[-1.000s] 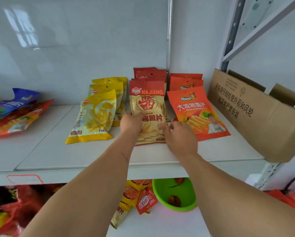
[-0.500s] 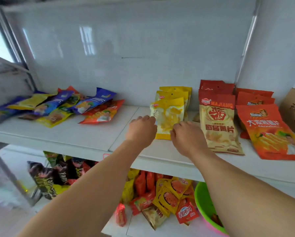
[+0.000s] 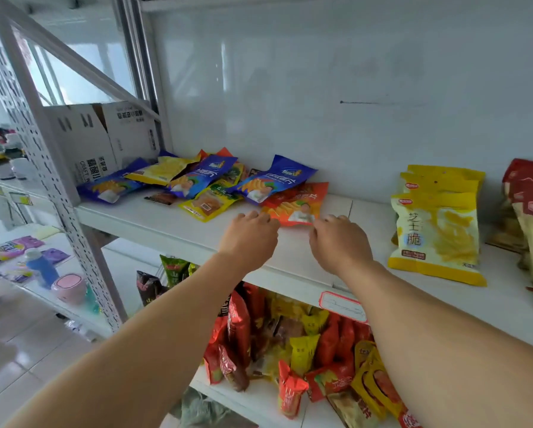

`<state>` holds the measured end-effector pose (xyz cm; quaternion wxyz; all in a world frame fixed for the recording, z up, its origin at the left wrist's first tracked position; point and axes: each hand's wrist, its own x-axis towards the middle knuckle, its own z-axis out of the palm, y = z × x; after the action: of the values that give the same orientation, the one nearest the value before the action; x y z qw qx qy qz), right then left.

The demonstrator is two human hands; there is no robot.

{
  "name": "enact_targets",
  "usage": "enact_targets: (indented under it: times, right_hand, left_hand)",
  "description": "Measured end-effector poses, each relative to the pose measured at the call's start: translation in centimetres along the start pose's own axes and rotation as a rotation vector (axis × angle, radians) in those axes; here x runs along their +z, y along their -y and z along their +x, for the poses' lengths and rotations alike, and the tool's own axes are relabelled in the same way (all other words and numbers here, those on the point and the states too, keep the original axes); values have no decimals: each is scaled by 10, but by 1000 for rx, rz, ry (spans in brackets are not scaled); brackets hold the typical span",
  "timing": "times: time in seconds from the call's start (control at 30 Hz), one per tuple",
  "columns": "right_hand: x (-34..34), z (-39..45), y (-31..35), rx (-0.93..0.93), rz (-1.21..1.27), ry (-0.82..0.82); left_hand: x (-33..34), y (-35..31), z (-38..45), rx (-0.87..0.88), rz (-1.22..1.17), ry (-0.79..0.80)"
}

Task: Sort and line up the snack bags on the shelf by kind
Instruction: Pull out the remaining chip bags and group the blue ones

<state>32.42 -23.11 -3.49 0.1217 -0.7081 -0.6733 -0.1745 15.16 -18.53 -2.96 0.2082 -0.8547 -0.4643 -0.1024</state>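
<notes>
On the white shelf (image 3: 172, 220) lies a loose heap of snack bags: blue ones (image 3: 274, 179), yellow ones (image 3: 163, 169) and an orange bag (image 3: 296, 205) at its right end. My left hand (image 3: 249, 234) and my right hand (image 3: 339, 239) hover over the shelf just in front of the orange bag, fingers loosely bent, holding nothing. Their fingertips are close to the bag's near edge; I cannot tell if they touch it. To the right, yellow bags (image 3: 438, 223) stand in a row, with red-topped bags (image 3: 530, 208) at the frame's edge.
A white cardboard box (image 3: 101, 140) sits at the shelf's left end beside the perforated upright post (image 3: 42, 168). The lower shelf holds several mixed red and yellow bags (image 3: 302, 344). Another rack at far left carries small items, among them a pink tub (image 3: 69, 287).
My view and both hands have swung left, away from the lined-up yellow, red-topped and orange bags, to the mixed heap. Both hands left the red-topped bag and now hover by the orange one.
</notes>
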Motion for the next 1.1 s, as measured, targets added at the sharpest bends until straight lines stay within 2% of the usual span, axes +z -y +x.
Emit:
enact_targets:
  times: [0.17, 0.33, 0.5, 0.6, 0.77, 0.93, 1.0, 1.1]
  right_hand:
    - [20, 54, 32, 99, 197, -48]
    - [39, 126, 59, 334, 451, -81]
    - [57, 184, 72, 571, 574, -103]
    - [71, 200, 74, 680, 545, -140]
    - [90, 213, 69, 707, 519, -166]
    - [95, 218, 74, 831, 557, -163]
    - [97, 218, 76, 877, 558, -182]
    - [101, 220, 81, 970, 528, -169]
  left_hand:
    - [26, 45, 16, -66, -42, -4]
    - [52, 89, 51, -164, -113, -34]
    - [70, 124, 90, -230, -127, -42]
    - [80, 142, 111, -268, -171, -17]
    - [98, 152, 145, -294, -367, -65]
    - [110, 151, 177, -270, -658, 56]
    - [116, 153, 186, -256, -675, 67]
    - [123, 165, 191, -273, -667, 2]
